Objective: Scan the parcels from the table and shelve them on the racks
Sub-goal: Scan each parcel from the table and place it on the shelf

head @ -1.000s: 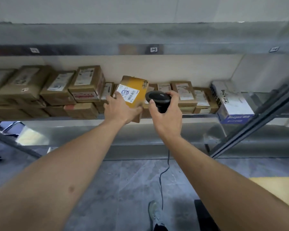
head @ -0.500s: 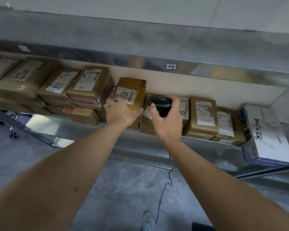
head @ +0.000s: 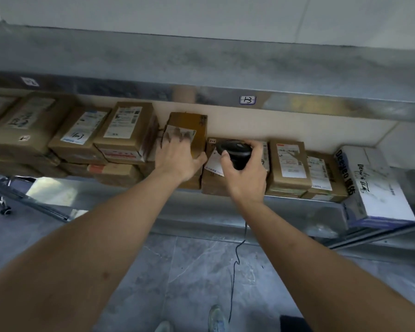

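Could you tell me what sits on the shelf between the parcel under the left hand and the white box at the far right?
The head view shows a row of brown parcels there, with the right hand holding the black scanner in front of the nearest one.

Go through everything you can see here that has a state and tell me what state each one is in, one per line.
Parcel: on the shelf among the other boxes, left hand on it.
Left hand: fingers spread over the parcel's label.
Scanner: gripped, off the shelf, cord hanging down.
Right hand: curled round the scanner.
White box: closed, at the shelf's right end.
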Demonstrator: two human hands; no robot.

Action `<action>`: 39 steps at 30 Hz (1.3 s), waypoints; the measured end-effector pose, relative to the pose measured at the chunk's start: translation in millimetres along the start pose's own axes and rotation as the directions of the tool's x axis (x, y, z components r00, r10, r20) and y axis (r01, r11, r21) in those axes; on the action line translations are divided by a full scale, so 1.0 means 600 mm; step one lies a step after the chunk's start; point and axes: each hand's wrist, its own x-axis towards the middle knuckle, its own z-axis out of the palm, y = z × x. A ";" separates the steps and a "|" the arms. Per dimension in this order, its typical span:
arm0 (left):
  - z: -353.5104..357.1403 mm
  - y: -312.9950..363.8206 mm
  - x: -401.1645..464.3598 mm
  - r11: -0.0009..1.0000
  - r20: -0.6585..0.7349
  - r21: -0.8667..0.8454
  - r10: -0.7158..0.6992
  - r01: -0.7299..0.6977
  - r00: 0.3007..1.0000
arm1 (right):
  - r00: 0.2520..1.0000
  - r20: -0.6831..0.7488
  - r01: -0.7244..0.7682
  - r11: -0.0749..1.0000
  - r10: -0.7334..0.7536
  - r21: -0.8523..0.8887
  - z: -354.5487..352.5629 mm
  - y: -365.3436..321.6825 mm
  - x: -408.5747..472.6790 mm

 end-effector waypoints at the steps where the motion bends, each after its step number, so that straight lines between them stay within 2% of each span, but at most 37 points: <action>1: -0.006 -0.001 -0.004 0.998 0.008 0.003 0.062 -0.062 0.998 | 1.000 -0.020 -0.005 1.000 0.005 0.000 -0.003 -0.004 -0.008; 6: -0.036 -0.001 -0.044 0.956 0.050 -0.037 0.292 -0.290 0.955 | 0.987 -0.154 -0.031 0.999 0.034 0.022 -0.019 -0.025 -0.073; 9: -0.051 0.000 -0.077 0.908 0.070 -0.060 0.418 -0.414 0.906 | 0.964 -0.253 -0.075 0.997 0.080 0.032 -0.036 -0.032 -0.128; 18: -0.082 0.059 -0.204 0.695 0.063 -0.049 0.718 -0.717 0.693 | 0.799 -0.576 -0.170 0.984 0.171 0.057 -0.134 -0.035 -0.305; 25: -0.089 0.168 -0.338 0.498 0.078 -0.043 0.866 -0.866 0.494 | 0.642 -0.732 -0.234 0.968 0.227 0.094 -0.254 -0.005 -0.432; 31: -0.081 0.280 -0.480 0.345 0.073 -0.054 0.937 -0.937 0.341 | 0.498 -0.833 -0.281 0.953 0.243 0.110 -0.372 0.045 -0.545; 39: -0.035 0.425 -0.708 0.238 0.108 -0.107 0.968 -0.965 0.227 | 0.394 -0.872 -0.318 0.933 0.291 0.168 -0.541 0.142 -0.702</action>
